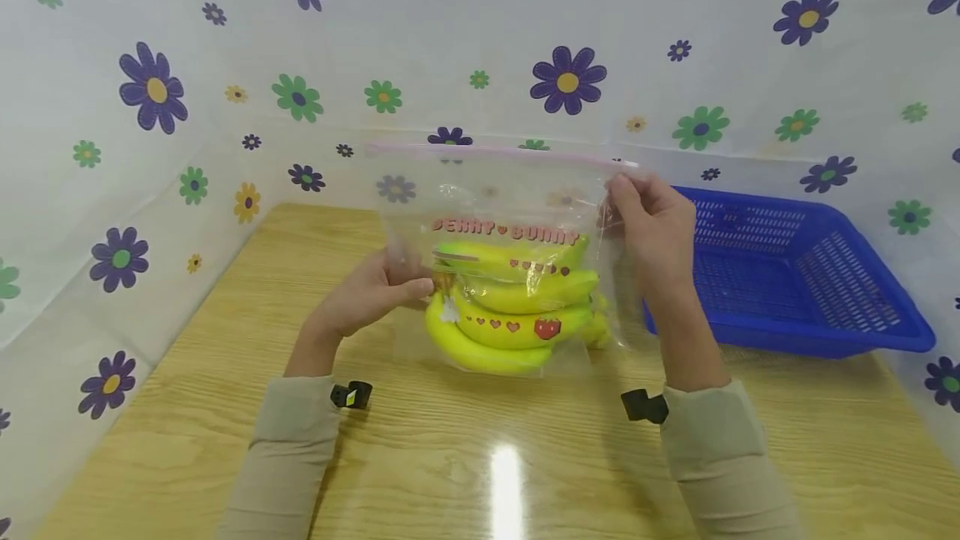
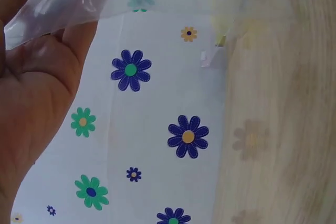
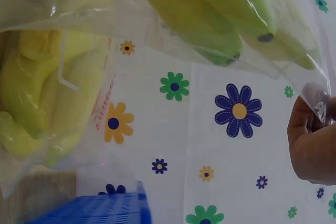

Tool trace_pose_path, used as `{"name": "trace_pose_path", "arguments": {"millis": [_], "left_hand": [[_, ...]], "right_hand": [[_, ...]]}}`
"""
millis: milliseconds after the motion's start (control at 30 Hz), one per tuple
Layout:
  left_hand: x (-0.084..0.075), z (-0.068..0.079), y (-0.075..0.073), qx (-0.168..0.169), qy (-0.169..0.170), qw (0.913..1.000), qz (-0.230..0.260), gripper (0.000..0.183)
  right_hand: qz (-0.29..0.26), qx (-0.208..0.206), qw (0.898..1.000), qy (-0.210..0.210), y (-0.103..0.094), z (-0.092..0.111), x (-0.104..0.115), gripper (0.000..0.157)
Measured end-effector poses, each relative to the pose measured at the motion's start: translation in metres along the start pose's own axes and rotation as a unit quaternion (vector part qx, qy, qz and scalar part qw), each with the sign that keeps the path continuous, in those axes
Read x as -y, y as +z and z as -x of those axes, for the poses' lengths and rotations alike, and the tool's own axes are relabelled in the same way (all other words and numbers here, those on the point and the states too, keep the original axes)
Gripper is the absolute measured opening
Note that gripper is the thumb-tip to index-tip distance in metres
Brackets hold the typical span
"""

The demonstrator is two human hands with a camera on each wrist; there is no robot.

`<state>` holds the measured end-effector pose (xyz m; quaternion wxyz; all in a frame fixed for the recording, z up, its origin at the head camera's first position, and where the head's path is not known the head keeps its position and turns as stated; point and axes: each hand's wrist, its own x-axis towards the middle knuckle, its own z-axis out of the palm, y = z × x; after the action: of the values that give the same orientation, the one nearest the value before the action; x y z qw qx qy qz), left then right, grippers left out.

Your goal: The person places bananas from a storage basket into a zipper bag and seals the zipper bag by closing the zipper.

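A clear zip bag (image 1: 495, 190) with a pink top strip and "Berry Bunny" print is held upright in the head view. Inside it lies a bunch of yellow bananas (image 1: 510, 332) with greenish tips. My left hand (image 1: 367, 294) grips the bag's left side, thumb in front. At the upper right corner, my right hand (image 1: 656, 223) pinches the plastic. The left wrist view shows my left palm (image 2: 42, 87) under the clear film. Behind, a second bag of bananas (image 3: 42, 87) appears in the right wrist view, mostly hidden by the held bag in the head view.
A blue plastic basket (image 1: 787, 273) with perforated walls stands on the right of the wooden table (image 1: 420, 457). White cloth (image 1: 480, 40) with printed flowers hangs behind the table and along its sides.
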<state>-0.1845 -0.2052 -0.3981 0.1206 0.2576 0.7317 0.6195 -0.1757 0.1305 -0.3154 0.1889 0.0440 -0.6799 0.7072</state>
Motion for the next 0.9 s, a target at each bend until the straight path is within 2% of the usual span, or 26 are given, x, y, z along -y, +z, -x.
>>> {"name": "trace_pose_path", "arguments": {"millis": [133, 233, 333, 433, 533, 667, 767, 833, 900], "left_hand": [[0.011, -0.007, 0.008, -0.007, -0.035, 0.9983, -0.046, 0.023], [0.016, -0.011, 0.016, -0.031, -0.053, 0.9913, -0.116, 0.025], [0.014, -0.015, 0.027, -0.059, -0.037, 0.9804, -0.184, 0.027], [0.012, -0.017, 0.035, -0.079, -0.014, 0.9722, -0.220, 0.022], [0.014, -0.019, 0.038, -0.081, -0.010, 0.9723, -0.219, 0.014], [0.016, -0.019, 0.032, -0.067, -0.031, 0.9728, -0.219, 0.021], [0.016, -0.019, 0.024, -0.065, -0.042, 0.9784, -0.192, 0.023], [0.016, -0.019, 0.019, -0.081, -0.036, 0.9844, -0.152, 0.023], [0.014, -0.020, 0.015, -0.113, -0.019, 0.9861, -0.120, 0.024]], "right_hand": [[-0.040, -0.034, 0.997, 0.057, 0.000, 0.006, -0.018, 0.021], [-0.094, -0.052, 0.990, 0.096, -0.001, 0.011, -0.027, 0.021], [-0.137, -0.079, 0.983, 0.097, -0.004, 0.016, -0.031, 0.018], [-0.123, -0.092, 0.986, 0.071, -0.007, 0.020, -0.032, 0.019], [-0.071, -0.092, 0.991, 0.061, -0.012, 0.025, -0.031, 0.022], [-0.022, -0.061, 0.996, 0.066, -0.019, 0.026, -0.031, 0.025], [-0.002, -0.030, 0.997, 0.067, -0.022, 0.024, -0.032, 0.027], [0.034, -0.026, 0.997, 0.064, -0.024, 0.022, -0.032, 0.028], [0.067, -0.036, 0.995, 0.059, -0.027, 0.019, -0.032, 0.028]]}}
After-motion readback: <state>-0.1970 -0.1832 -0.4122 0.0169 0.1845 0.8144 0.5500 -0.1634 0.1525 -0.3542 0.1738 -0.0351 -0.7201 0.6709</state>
